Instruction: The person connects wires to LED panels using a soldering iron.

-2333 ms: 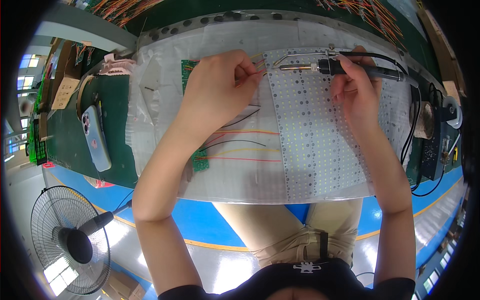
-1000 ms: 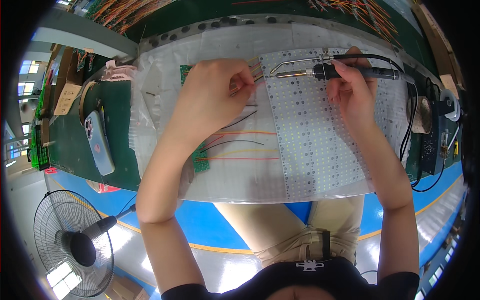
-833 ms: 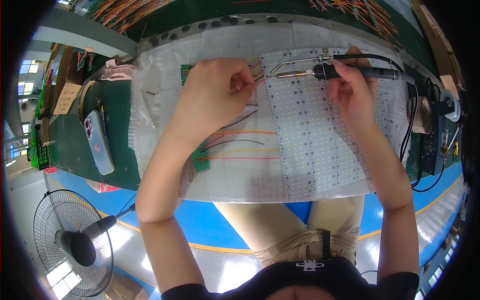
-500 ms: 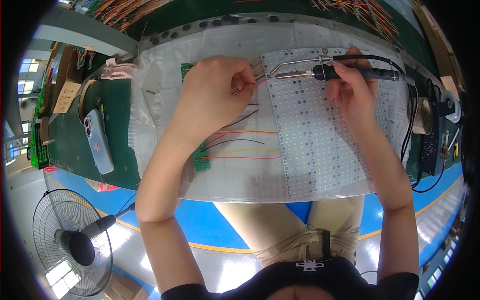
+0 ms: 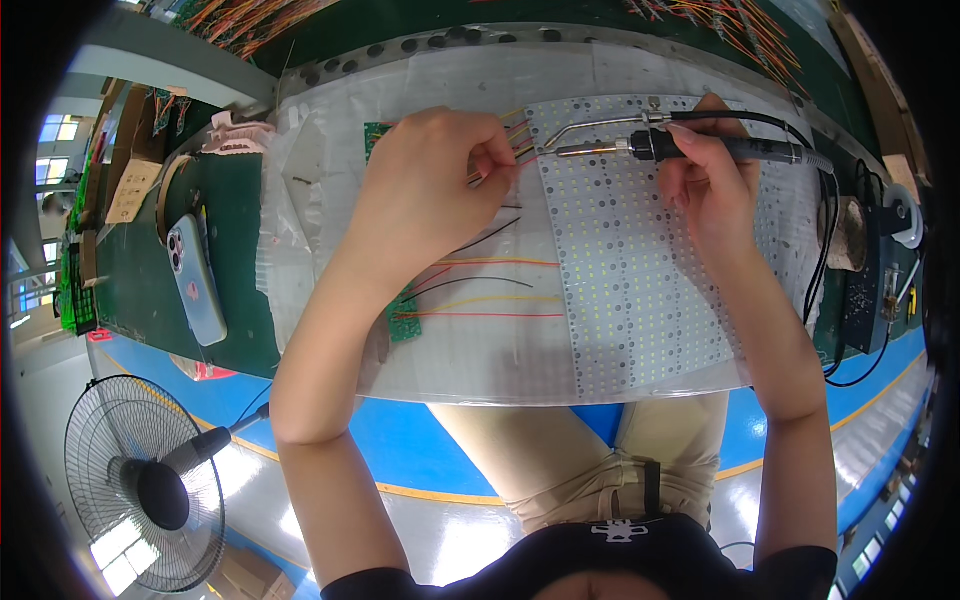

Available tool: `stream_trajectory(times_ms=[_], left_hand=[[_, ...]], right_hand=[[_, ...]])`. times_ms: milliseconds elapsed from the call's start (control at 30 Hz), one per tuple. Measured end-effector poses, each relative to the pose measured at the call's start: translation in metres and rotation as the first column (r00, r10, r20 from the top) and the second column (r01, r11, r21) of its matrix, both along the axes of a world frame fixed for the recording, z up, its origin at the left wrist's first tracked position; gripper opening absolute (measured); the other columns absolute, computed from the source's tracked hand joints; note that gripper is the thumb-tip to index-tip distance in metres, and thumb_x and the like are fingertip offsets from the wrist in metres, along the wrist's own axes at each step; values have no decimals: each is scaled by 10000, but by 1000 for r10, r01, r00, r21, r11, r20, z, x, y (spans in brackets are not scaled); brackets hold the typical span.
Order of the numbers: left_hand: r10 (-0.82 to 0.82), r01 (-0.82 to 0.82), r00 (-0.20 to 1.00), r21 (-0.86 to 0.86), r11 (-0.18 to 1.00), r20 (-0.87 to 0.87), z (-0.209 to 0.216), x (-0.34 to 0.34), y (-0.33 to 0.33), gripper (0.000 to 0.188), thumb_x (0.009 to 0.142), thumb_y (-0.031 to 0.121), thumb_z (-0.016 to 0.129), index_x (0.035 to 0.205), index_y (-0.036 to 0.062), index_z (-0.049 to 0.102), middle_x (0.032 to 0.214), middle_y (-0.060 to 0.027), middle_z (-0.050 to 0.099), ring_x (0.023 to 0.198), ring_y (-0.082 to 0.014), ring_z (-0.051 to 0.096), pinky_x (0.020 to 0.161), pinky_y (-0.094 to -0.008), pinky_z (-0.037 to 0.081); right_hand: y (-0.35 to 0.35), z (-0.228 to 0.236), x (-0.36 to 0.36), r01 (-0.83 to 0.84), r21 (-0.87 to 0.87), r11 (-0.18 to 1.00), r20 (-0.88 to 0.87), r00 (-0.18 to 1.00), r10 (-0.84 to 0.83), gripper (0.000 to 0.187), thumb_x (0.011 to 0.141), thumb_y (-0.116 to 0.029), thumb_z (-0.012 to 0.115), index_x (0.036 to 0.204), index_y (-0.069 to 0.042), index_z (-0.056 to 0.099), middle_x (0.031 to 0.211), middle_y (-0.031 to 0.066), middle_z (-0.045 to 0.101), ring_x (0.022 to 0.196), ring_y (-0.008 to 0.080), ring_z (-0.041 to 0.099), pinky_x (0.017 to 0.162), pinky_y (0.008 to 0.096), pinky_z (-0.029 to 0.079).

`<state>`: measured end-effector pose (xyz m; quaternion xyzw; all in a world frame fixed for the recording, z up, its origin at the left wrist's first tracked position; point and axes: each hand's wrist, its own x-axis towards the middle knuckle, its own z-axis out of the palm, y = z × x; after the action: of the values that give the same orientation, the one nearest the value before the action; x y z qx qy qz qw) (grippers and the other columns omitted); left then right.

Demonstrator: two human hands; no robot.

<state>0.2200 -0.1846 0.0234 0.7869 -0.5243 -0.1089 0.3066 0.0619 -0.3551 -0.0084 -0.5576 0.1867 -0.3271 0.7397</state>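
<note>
Tan cardboard labels [image 5: 128,190] at 9 o'clock, on green bench edge. White perforated LED panel [image 5: 640,260] at centre-right, near edge overhanging bench toward lap. Black-handled soldering iron [image 5: 700,148] at 1 o'clock, pinched in right hand [image 5: 705,185], tip at panel's top-left corner. Left hand [image 5: 425,195] closed on thin coloured wires [image 5: 515,150], touching that corner. Grey-blue phone [image 5: 192,280] well apart at 9.

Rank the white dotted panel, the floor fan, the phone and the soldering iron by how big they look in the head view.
1. White dotted panel, largest.
2. Floor fan; it sits at the warped edge, so its rank is unsure.
3. Soldering iron, long but thin.
4. Phone, about alike with the iron.
</note>
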Motion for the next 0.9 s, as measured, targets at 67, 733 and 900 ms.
stream_trajectory(times_ms=[67,733,900], left_hand=[[3,-3,1000,1,1000,-9,0,0,0,113,670,70,659,738,-7,614,641,-100,589,549,-175,517,525,-287,403],[-6,4,998,-42,999,-57,-3,1,-1,105,675,68,659,742,1,613,640,-73,583,522,-139,471,499,-279,379],[10,12,990,-152,988,143,19,28,7,101,705,87,664,731,9,607,640,-55,580,545,-128,481,515,-262,385]], right_hand=[[1,0,0,14,1,1000,15,1000,-14,116,762,-92,605,743,7,549,670,17,470,395,98,436,350,231,295],[-7,0,2,92,3,996,33,995,-92,178,827,-200,609,863,-55,511,567,-1,448,424,86,367,419,241,307],[0,10,10,218,-95,971,81,974,-211,152,867,-211,595,848,-95,498,541,-35,379,470,54,336,440,226,291]])
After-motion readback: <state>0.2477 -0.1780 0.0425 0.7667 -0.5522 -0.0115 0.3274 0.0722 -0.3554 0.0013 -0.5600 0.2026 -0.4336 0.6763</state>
